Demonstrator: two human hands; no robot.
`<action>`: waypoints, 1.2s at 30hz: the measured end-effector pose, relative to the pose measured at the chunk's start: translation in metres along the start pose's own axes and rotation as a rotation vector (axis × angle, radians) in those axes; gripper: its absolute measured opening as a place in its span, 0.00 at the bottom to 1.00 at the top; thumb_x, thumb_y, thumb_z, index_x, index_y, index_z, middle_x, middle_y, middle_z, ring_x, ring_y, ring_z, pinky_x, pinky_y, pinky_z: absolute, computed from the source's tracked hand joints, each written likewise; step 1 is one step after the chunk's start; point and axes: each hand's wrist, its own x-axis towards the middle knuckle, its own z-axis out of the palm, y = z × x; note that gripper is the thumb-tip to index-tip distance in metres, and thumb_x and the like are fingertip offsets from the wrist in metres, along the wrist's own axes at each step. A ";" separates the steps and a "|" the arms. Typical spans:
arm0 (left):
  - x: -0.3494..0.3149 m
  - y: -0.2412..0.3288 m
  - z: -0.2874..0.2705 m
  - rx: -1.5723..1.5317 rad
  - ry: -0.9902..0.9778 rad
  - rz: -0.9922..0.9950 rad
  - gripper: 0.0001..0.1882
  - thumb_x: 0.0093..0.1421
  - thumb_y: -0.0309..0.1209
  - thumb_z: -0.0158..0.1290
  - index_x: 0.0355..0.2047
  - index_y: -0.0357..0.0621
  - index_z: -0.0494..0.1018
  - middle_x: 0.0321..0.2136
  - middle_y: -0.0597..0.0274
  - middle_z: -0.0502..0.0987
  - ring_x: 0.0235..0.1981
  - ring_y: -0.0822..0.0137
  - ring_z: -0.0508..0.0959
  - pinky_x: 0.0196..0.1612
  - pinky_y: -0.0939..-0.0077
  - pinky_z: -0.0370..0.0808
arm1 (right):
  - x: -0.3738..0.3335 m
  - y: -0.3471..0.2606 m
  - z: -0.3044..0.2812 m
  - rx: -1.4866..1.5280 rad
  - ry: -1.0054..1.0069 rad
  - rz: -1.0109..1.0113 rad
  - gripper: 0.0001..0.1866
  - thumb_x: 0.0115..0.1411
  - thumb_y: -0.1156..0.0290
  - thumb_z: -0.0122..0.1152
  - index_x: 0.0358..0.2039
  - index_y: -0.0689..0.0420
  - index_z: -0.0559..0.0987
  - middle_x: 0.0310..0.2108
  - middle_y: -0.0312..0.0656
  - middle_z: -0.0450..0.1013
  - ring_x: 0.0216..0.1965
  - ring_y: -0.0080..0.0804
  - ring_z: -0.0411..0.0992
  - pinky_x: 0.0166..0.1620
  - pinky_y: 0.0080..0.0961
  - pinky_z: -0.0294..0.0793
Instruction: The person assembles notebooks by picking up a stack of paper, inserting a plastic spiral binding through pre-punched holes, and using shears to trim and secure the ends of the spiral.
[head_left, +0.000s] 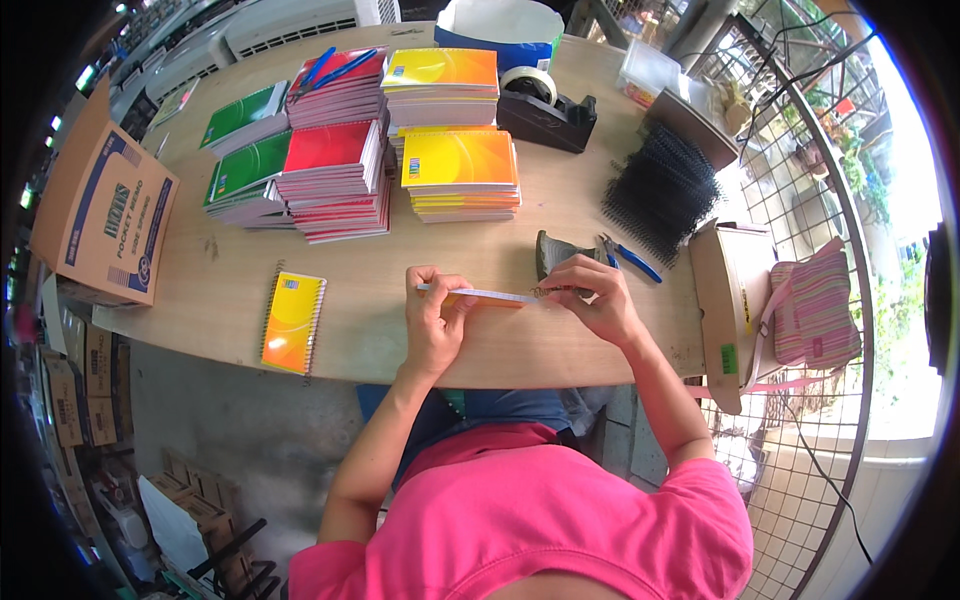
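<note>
Gripping a slim, white-paged notebook with an orange cover (490, 297), the left hand (435, 318) clamps its left end between thumb and fingers. Notebook is held nearly edge-on above the near side of the pale wooden table (380, 345), between the hands, long axis running left to right, right end slightly lower. At that end, the right hand (592, 298) bunches its fingertips by a small dark wire coil (543, 293); from where I stand, cannot tell whether they pinch it. Nearer hand is the left, already overlapping the cover. Beyond the right: blue-handled metal pliers (638, 262), a mass of black spiral coils (662, 190).
</note>
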 end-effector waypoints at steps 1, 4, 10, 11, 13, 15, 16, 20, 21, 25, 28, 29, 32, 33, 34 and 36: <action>-0.001 0.000 0.000 -0.003 0.001 -0.005 0.10 0.58 0.30 0.64 0.36 0.43 0.75 0.34 0.57 0.67 0.39 0.56 0.68 0.41 0.62 0.70 | 0.000 0.004 0.000 0.014 0.015 -0.032 0.09 0.55 0.81 0.67 0.37 0.58 0.84 0.34 0.40 0.78 0.35 0.34 0.77 0.36 0.29 0.76; -0.001 0.001 0.000 -0.016 0.008 -0.019 0.09 0.58 0.29 0.63 0.36 0.43 0.74 0.34 0.57 0.67 0.39 0.56 0.68 0.42 0.62 0.70 | 0.000 0.004 0.001 -0.009 -0.005 -0.089 0.08 0.55 0.80 0.67 0.37 0.58 0.83 0.34 0.40 0.77 0.35 0.35 0.77 0.36 0.29 0.76; -0.003 0.002 -0.002 -0.004 0.018 -0.010 0.09 0.58 0.28 0.63 0.36 0.43 0.74 0.34 0.57 0.68 0.40 0.56 0.68 0.41 0.61 0.70 | 0.000 -0.005 0.003 -0.019 -0.115 -0.014 0.08 0.57 0.79 0.65 0.39 0.59 0.82 0.32 0.42 0.76 0.32 0.38 0.76 0.34 0.32 0.75; -0.003 0.003 -0.002 -0.002 0.021 -0.006 0.09 0.58 0.28 0.63 0.36 0.43 0.74 0.34 0.57 0.68 0.40 0.56 0.68 0.41 0.61 0.70 | 0.000 -0.007 0.003 -0.031 -0.133 -0.015 0.08 0.58 0.78 0.65 0.39 0.59 0.81 0.32 0.43 0.76 0.32 0.39 0.76 0.34 0.33 0.75; -0.004 0.003 -0.002 -0.008 0.013 -0.015 0.10 0.58 0.28 0.63 0.36 0.42 0.74 0.34 0.57 0.68 0.40 0.56 0.68 0.41 0.61 0.70 | 0.000 -0.005 0.003 -0.145 -0.163 -0.034 0.10 0.58 0.75 0.67 0.40 0.59 0.80 0.33 0.44 0.75 0.31 0.44 0.76 0.33 0.35 0.75; -0.004 0.003 -0.003 -0.012 0.010 -0.018 0.10 0.57 0.28 0.63 0.37 0.42 0.74 0.34 0.57 0.68 0.40 0.56 0.68 0.41 0.61 0.71 | 0.001 -0.007 0.003 -0.240 -0.143 -0.061 0.12 0.57 0.74 0.67 0.42 0.59 0.79 0.33 0.46 0.75 0.32 0.45 0.75 0.33 0.36 0.75; -0.004 0.002 -0.004 -0.014 0.009 -0.017 0.10 0.57 0.27 0.63 0.37 0.42 0.74 0.34 0.57 0.68 0.40 0.56 0.68 0.41 0.61 0.71 | 0.000 -0.012 0.005 -0.277 -0.107 -0.077 0.13 0.57 0.75 0.67 0.43 0.59 0.78 0.33 0.46 0.75 0.32 0.44 0.75 0.33 0.35 0.75; -0.004 0.002 -0.005 -0.028 0.007 -0.038 0.10 0.56 0.25 0.63 0.37 0.42 0.74 0.35 0.56 0.68 0.40 0.56 0.68 0.41 0.61 0.70 | 0.002 -0.031 0.013 -0.325 -0.121 -0.055 0.16 0.56 0.75 0.67 0.45 0.58 0.76 0.32 0.46 0.74 0.32 0.46 0.75 0.33 0.36 0.75; -0.004 0.004 -0.006 -0.031 0.006 -0.036 0.10 0.56 0.25 0.63 0.37 0.43 0.74 0.35 0.56 0.68 0.40 0.55 0.68 0.42 0.61 0.70 | 0.002 -0.029 0.016 -0.368 -0.086 -0.088 0.16 0.56 0.75 0.67 0.45 0.58 0.76 0.32 0.46 0.74 0.33 0.46 0.75 0.33 0.37 0.75; -0.005 0.007 -0.006 -0.045 0.013 -0.051 0.11 0.54 0.23 0.63 0.37 0.43 0.74 0.35 0.55 0.68 0.41 0.54 0.68 0.43 0.61 0.70 | 0.002 -0.024 0.024 -0.502 -0.041 -0.201 0.14 0.56 0.72 0.68 0.42 0.57 0.77 0.32 0.43 0.72 0.34 0.45 0.72 0.34 0.38 0.73; -0.008 0.007 -0.007 -0.037 0.011 -0.048 0.11 0.54 0.23 0.63 0.37 0.43 0.74 0.35 0.55 0.68 0.41 0.54 0.68 0.43 0.61 0.70 | 0.000 -0.032 0.034 -0.420 0.018 -0.164 0.12 0.55 0.71 0.68 0.39 0.57 0.78 0.34 0.43 0.71 0.35 0.45 0.71 0.35 0.38 0.73; -0.007 0.008 -0.007 -0.033 0.011 -0.037 0.11 0.54 0.23 0.63 0.37 0.43 0.74 0.35 0.55 0.67 0.41 0.54 0.68 0.43 0.61 0.69 | 0.001 -0.035 0.036 -0.371 0.057 -0.139 0.11 0.55 0.71 0.68 0.38 0.57 0.78 0.35 0.44 0.71 0.36 0.45 0.70 0.36 0.38 0.73; -0.009 0.009 -0.005 -0.061 0.018 -0.061 0.11 0.54 0.23 0.63 0.37 0.43 0.74 0.35 0.55 0.67 0.41 0.55 0.68 0.44 0.61 0.69 | 0.004 -0.030 0.032 -0.505 -0.051 -0.271 0.13 0.54 0.67 0.71 0.36 0.58 0.79 0.38 0.47 0.71 0.40 0.48 0.70 0.39 0.39 0.73; -0.010 0.007 -0.005 -0.055 0.012 -0.054 0.11 0.54 0.24 0.63 0.37 0.43 0.74 0.35 0.55 0.66 0.41 0.55 0.68 0.44 0.61 0.69 | 0.007 -0.033 0.027 -0.582 -0.008 -0.223 0.15 0.55 0.63 0.70 0.38 0.58 0.80 0.39 0.48 0.71 0.40 0.49 0.70 0.40 0.40 0.73; -0.012 0.005 -0.006 -0.048 0.007 -0.046 0.11 0.55 0.26 0.64 0.37 0.43 0.74 0.36 0.54 0.66 0.42 0.55 0.67 0.44 0.60 0.69 | 0.009 -0.038 0.019 -0.659 0.035 -0.175 0.18 0.56 0.58 0.69 0.39 0.58 0.80 0.39 0.49 0.71 0.41 0.50 0.70 0.42 0.41 0.73; -0.013 0.004 -0.007 -0.032 0.002 -0.023 0.13 0.54 0.30 0.66 0.37 0.43 0.74 0.36 0.53 0.65 0.42 0.54 0.67 0.44 0.60 0.69 | 0.016 -0.028 0.004 -0.804 0.207 0.047 0.30 0.59 0.40 0.60 0.41 0.58 0.81 0.40 0.53 0.71 0.43 0.51 0.70 0.45 0.42 0.72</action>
